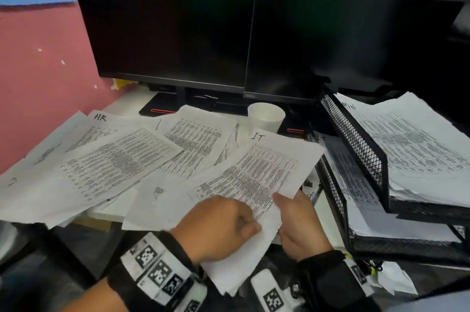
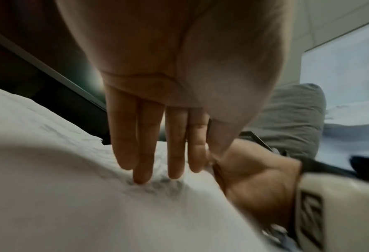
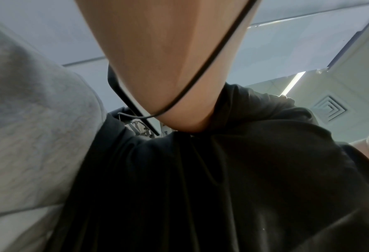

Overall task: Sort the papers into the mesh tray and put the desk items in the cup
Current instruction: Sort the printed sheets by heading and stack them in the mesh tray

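Loose printed papers (image 1: 114, 166) lie fanned over the white desk. In front, a sheet marked "I.T" (image 1: 259, 174) is lifted at its near end between both hands. My right hand (image 1: 300, 225) pinches its right edge, thumb on top and fingers underneath. My left hand (image 1: 218, 227) lies on its lower part; in the left wrist view its straight fingers (image 2: 175, 162) press their tips into the paper (image 2: 71, 187), beside the right hand (image 2: 255, 179). The two-tier black mesh tray (image 1: 356, 148) on the right holds papers on both levels. A white cup (image 1: 265, 118) stands behind the sheet. The right wrist view shows only forearm and clothing.
Two dark monitors (image 1: 165, 31) (image 1: 343, 52) stand along the back of the desk. A pink wall (image 1: 38, 82) closes the left side. A sheet marked "HR" (image 1: 99, 118) lies at the back left. Small clips and a pen tip (image 1: 312, 194) lie between the sheet and the tray.
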`<state>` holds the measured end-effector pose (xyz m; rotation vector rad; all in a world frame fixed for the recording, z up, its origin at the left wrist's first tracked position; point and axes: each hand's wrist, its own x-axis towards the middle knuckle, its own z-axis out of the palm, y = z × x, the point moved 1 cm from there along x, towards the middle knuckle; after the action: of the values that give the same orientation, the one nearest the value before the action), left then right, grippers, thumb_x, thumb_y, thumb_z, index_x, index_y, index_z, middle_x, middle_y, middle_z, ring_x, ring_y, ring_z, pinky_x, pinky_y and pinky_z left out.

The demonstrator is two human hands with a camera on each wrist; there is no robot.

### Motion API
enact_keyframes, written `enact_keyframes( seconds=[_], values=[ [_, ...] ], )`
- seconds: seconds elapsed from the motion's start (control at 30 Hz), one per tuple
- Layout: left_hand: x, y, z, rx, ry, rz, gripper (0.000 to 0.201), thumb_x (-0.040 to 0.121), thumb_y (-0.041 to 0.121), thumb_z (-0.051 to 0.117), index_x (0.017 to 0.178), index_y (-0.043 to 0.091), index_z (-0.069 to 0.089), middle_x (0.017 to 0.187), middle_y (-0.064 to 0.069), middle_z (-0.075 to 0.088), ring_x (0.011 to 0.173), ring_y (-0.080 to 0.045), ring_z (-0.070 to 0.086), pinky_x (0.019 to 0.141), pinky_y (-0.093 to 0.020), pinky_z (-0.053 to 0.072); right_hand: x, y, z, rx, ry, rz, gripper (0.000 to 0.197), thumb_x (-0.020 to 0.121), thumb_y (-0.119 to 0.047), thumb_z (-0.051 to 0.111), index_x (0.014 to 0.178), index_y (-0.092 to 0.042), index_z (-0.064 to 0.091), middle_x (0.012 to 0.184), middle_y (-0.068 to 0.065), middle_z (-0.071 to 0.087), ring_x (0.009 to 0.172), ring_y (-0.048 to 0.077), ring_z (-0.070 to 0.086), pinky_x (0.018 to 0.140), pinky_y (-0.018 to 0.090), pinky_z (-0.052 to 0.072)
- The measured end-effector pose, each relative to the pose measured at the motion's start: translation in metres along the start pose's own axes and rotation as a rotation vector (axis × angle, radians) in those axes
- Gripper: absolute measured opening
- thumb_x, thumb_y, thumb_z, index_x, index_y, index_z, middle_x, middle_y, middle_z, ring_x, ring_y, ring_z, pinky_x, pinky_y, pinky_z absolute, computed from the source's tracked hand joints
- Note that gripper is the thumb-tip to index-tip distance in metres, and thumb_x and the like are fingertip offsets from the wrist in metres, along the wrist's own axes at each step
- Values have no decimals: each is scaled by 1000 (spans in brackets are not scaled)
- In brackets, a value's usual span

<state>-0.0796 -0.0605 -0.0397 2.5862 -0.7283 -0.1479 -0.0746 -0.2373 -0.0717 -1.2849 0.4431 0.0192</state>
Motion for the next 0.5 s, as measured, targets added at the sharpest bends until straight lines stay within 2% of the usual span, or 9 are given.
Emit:
enact_keyframes(
  seconds=[0.03, 0.13, 0.17, 0.23, 0.3, 0.37, 0.43, 0.5],
  values=[
    [2, -6, -9, -31, 18, -27, 26, 93, 54, 57, 99, 35, 73, 86, 13, 74, 79, -6, 66, 74, -26, 52, 0, -2, -3, -27, 15, 0, 33, 106, 1, 48, 124, -15, 71, 111, 15, 80, 101, 38, 77, 77, 53, 66],
    [9, -39, -40, -45, 81, -118, 13, 94, 45, 62, 92, 37, 72, 81, 26, 67, 82, -2, 67, 72, -24, 52, 4, -10, -9, -40, 51, -11, 34, 106, 2, 48, 126, -15, 69, 112, 15, 79, 94, 34, 78, 68, 47, 66],
    [12, -53, -49, -19, 74, -158, 9, 94, 42, 62, 94, 39, 71, 85, 28, 65, 86, -3, 67, 74, -22, 50, 5, -11, -9, -40, 59, -14, 34, 106, 2, 48, 127, -15, 68, 112, 15, 79, 92, 34, 78, 65, 45, 66],
    [17, -80, -63, 49, 33, -275, 15, 94, 41, 61, 108, 40, 66, 107, 22, 67, 89, -4, 63, 82, -26, 48, 6, -14, -4, -48, 49, -7, 34, 105, 0, 50, 129, -16, 68, 114, 16, 78, 96, 36, 77, 65, 46, 66],
    [24, -101, -70, 113, -32, -404, 34, 95, 46, 58, 128, 36, 58, 125, 9, 64, 92, -9, 59, 87, -30, 45, 6, -17, 5, -58, 32, -1, 35, 105, -1, 49, 129, -19, 68, 114, 15, 78, 102, 39, 76, 67, 49, 66],
    [30, -123, -73, 168, -78, -496, 51, 95, 49, 57, 141, 30, 47, 134, 2, 60, 110, -18, 58, 94, -35, 44, 4, -20, 15, -86, 16, -29, 38, 104, 1, 47, 126, -21, 70, 111, 8, 80, 102, 35, 76, 72, 47, 67],
    [33, -142, -75, 199, -111, -563, 62, 90, 43, 62, 147, 27, 39, 138, -2, 55, 119, -23, 55, 100, -39, 45, 1, -24, 25, -128, 3, -72, 42, 104, 3, 45, 125, -23, 71, 110, 0, 81, 103, 29, 77, 83, 47, 66],
    [32, -152, -76, 172, -123, -603, 67, 87, 40, 68, 145, 24, 39, 136, -4, 55, 111, -22, 56, 95, -38, 46, -2, -28, 31, -169, -6, -105, 43, 104, 3, 45, 125, -24, 69, 112, -3, 80, 105, 25, 75, 92, 50, 63]
  ],
)
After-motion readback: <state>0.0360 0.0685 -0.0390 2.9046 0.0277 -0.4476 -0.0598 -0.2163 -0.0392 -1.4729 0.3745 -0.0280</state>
